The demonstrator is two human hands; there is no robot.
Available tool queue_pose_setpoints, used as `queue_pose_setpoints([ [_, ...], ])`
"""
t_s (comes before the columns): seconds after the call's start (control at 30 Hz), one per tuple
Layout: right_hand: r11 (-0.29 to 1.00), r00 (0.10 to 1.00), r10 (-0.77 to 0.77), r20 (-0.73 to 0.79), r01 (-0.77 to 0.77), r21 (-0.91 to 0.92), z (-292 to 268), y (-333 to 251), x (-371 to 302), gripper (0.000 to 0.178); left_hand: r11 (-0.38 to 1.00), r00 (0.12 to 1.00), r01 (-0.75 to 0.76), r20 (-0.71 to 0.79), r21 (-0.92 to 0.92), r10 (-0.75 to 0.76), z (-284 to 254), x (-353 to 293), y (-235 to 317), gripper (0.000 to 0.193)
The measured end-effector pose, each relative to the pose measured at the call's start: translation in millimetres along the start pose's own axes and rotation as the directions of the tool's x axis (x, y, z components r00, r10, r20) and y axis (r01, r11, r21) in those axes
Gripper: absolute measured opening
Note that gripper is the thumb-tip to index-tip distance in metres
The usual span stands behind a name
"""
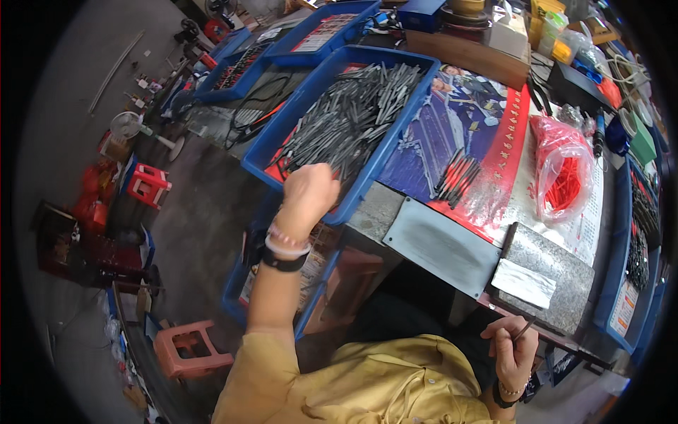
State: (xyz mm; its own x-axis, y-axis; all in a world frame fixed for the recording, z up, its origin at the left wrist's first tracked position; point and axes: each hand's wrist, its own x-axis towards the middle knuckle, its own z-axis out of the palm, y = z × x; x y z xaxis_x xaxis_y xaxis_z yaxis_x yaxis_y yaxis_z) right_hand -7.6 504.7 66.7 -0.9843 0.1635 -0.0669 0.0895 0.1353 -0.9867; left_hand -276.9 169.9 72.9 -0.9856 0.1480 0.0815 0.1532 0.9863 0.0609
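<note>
My left hand (308,192) is over the near corner of a blue plastic tray (258,154). Its fingers are curled and partly hidden, so what they hold, if anything, does not show. A heap of thin dark grey rods (357,106) fills the tray on a red lining. My right hand (510,346), low at the right by the bench edge, pinches a thin dark rod (523,330). Just beyond it sits a grey metal block (565,279) bearing a crumpled white paper (524,283). A small bundle of red and black rods (459,178) lies on the printed sheet.
A grey plate (443,244) lies along the bench's front edge. Behind it are a plastic bag of red pieces (563,173) and a wooden box (466,58). Another blue tray (613,311) stands at the far right. Plastic stools (191,348) stand on the floor at left.
</note>
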Motion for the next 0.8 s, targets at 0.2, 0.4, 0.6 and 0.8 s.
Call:
queue_pose_setpoints([
  [0.2, 0.998, 0.998, 0.054, 0.018, -0.053, -0.042, -4.2, 0.3, -7.1, 0.012, 0.999, 0.995, 0.003, 0.102, 0.043, -0.007, 27.0, 24.0, -2.7, 0.021],
  [0.4, 0.993, 0.994, 0.055, 0.092, -0.045, -0.109, -8.4, 7.1, -10.0, 0.010, 0.997, 1.000, -0.013, 0.021, 0.080, 0.011, 32.2, 19.2, -3.7, 0.017],
  [0.6, 0.977, 0.981, 0.006, 0.193, 0.036, -0.211, -8.4, 11.3, -8.7, 0.005, 0.989, 0.996, 0.041, -0.084, 0.144, -0.029, 4.9, 2.9, 3.4, 0.010],
  [0.8, 0.982, 0.987, 0.017, 0.162, 0.014, -0.187, -2.4, 1.7, -2.1, 0.005, 0.994, 0.924, -0.043, -0.382, -0.101, 0.001, -42.9, -48.4, 48.3, 0.012],
])
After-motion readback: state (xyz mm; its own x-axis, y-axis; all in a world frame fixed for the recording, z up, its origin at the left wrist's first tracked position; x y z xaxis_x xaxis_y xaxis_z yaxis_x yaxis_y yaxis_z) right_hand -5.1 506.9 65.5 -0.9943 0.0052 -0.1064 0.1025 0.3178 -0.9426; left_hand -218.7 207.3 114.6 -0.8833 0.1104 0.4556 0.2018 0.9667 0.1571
